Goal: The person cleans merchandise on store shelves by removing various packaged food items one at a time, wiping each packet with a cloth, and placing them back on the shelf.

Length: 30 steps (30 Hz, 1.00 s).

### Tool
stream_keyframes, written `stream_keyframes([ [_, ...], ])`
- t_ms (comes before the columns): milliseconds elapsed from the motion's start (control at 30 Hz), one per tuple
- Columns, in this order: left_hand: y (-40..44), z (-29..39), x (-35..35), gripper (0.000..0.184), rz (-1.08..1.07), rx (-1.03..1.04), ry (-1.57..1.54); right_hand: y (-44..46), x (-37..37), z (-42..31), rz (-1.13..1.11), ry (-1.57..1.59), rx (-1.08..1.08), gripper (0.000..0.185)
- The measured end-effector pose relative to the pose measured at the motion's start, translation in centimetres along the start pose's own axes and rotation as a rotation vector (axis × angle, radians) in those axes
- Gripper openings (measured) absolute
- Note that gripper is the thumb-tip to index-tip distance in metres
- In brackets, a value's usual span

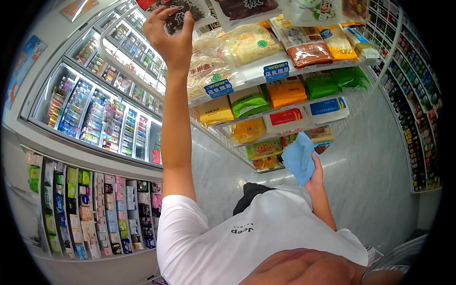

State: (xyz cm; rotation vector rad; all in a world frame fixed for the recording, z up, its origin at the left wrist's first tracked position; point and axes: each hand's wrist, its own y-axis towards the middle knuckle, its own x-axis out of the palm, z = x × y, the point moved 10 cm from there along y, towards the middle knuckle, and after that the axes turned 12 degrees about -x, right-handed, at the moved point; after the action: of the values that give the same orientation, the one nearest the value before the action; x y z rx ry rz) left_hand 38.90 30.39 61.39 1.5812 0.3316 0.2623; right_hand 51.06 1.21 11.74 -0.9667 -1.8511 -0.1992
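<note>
Raised high at the upper left, my left hand is at a hanging packet of dark dried goods. Its thumb and fingers are spread apart; whether the fingertips touch the packet is hard to tell. Lower down on the right, my right hand is closed on a blue cloth, which hangs in front of the lower shelves. Beside my left wrist, bags of pale noodles lie on the top shelf, with a brown and white packet farther right.
A wire-framed shelf rack holds several coloured packets below. Glass-fronted drink coolers line the left, above shelves of small packaged goods. Another stocked shelf curves along the right. Grey floor shows between the racks.
</note>
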Motion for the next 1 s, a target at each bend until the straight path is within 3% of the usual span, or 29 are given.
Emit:
stream_keyframes([
  [100,-1.4,-1.4,2.7,0.040,-0.139,-0.443,-0.646,-0.2,0.3,0.0,-0.006,-0.003,-0.002,0.050],
  [133,-2.0,-1.0,3.6,0.040,-0.224,-0.553,-0.714,-0.2,0.3,-0.1,-0.007,-0.005,-0.001,0.050],
  [233,-3.0,-0.1,6.4,0.069,-0.396,-0.719,-0.756,-0.3,0.0,0.0,-0.010,-0.017,0.008,0.052],
  [267,-2.7,0.9,6.0,0.061,-0.347,-0.582,-0.655,-0.3,-0.1,0.0,-0.001,-0.010,0.012,0.052],
  [400,-3.0,2.1,8.0,0.065,-0.374,-0.728,-0.795,-0.4,-0.1,0.0,0.025,0.000,0.023,0.052],
  [500,-3.6,1.8,9.7,0.075,-0.527,-0.880,-0.806,-0.3,-0.5,-0.1,0.024,0.006,0.014,0.051],
  [600,-3.6,1.6,10.3,0.049,-0.415,-0.757,-0.957,-0.3,-0.5,-0.3,0.020,0.009,0.004,0.051],
  [700,-3.8,2.3,10.6,0.053,-0.465,-0.789,-1.019,-0.3,-0.8,-0.5,0.034,0.004,0.003,0.051],
  [1000,-4.2,2.8,11.1,0.041,-0.475,-0.781,-1.007,-0.3,-0.5,-0.5,0.020,-0.010,0.002,0.053],
])
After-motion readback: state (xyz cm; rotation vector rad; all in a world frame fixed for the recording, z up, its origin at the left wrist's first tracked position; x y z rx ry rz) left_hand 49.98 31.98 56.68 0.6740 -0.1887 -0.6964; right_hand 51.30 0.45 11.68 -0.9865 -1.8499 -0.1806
